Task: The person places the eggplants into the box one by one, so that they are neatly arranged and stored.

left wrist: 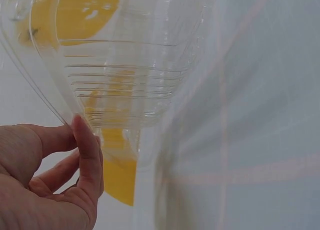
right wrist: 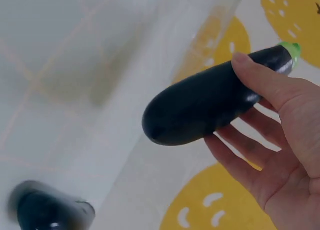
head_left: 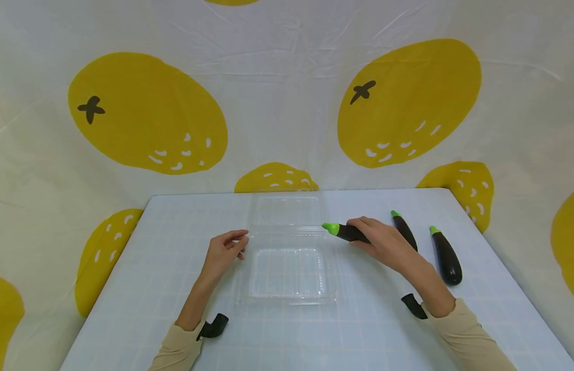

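Note:
A clear plastic clamshell container (head_left: 287, 297) lies opened out on the table, its lid (head_left: 287, 207) spread toward the back edge. At the container's left side, my left hand (head_left: 225, 250) pinches the rim between thumb and finger; the left wrist view shows the ribbed plastic wall (left wrist: 125, 80) close up. My right hand (head_left: 384, 241) holds a dark eggplant (head_left: 354, 233) with a bright green stem, its stem end pointing left near the container's right edge. Thumb and fingers grip it from opposite sides in the right wrist view, leaving the rounded end (right wrist: 175, 115) exposed.
Right of the container lie two more eggplants: one (head_left: 404, 230) partly behind my right hand, the other (head_left: 446, 260) farther right. The table (head_left: 129, 288) has a pale checked cover. Behind it hangs a white cloth (head_left: 277, 103) printed with large yellow fruit.

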Available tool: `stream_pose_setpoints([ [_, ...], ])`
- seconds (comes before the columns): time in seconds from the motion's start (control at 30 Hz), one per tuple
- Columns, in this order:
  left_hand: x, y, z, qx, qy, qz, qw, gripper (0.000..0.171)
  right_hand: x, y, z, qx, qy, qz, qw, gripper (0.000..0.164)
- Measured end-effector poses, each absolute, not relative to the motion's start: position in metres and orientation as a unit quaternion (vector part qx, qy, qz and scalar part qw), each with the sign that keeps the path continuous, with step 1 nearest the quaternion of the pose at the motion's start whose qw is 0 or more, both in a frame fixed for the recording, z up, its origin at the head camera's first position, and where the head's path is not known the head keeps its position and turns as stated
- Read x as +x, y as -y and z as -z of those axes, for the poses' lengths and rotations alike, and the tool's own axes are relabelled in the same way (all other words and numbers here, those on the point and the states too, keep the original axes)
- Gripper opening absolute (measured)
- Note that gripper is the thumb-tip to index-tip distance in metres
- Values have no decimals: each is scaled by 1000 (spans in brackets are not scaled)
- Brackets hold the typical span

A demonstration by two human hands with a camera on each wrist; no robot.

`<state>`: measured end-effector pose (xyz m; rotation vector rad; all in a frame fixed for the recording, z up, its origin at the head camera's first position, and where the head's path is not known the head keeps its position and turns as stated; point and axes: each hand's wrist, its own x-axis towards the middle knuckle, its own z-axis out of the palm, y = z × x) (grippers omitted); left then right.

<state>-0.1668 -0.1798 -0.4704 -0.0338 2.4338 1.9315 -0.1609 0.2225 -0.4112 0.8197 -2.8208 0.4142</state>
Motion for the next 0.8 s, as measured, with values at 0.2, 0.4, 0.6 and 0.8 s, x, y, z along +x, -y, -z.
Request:
stream_pose_setpoints([
  [0.2,-168,179,472,-16,-785,-619,18,34,-156,-213,403,293,941,-138,98,47],
  [0.4,-168,179,472,-19,-787,-617,14,33,-152,-202,396,321,929,-144,112,47],
  [0.6,-168,179,471,-14,-787,-617,15,33,-148,-189,389,346,917,-153,125,47],
  [0.8,-167,179,470,-11,-784,-620,12,33,-145,-176,387,369,905,-163,134,48],
])
